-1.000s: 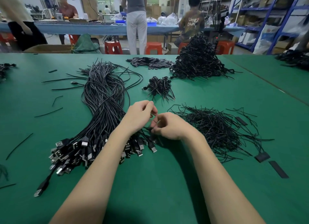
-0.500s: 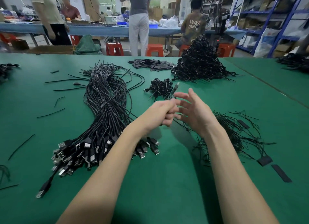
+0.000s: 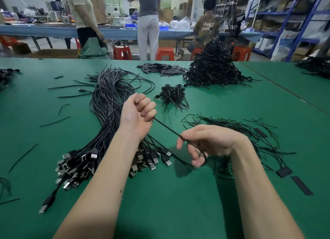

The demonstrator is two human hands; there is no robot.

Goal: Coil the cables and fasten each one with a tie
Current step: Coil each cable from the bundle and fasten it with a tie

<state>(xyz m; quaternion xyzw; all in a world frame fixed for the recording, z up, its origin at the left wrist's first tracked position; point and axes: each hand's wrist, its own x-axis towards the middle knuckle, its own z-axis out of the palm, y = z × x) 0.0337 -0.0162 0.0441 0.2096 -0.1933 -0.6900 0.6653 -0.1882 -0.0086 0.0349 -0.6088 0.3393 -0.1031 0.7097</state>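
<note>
One thin black cable (image 3: 167,129) now runs taut between the two hands above the green bench (image 3: 160,203). The left hand (image 3: 137,114) has its grip clenched round one end, fist raised; the right hand (image 3: 207,142) has the cable looped round its curled fingers, grasping the first turn. Half a second ago the right hand was spread flat beside the left fist, and a second ago both hands were low at the big bundle of black USB cables (image 3: 107,124), picking one out. So I judge the coiling of this cable has just begun. Loose black wire ties (image 3: 241,130) lie just beyond the right hand, untouched.
</note>
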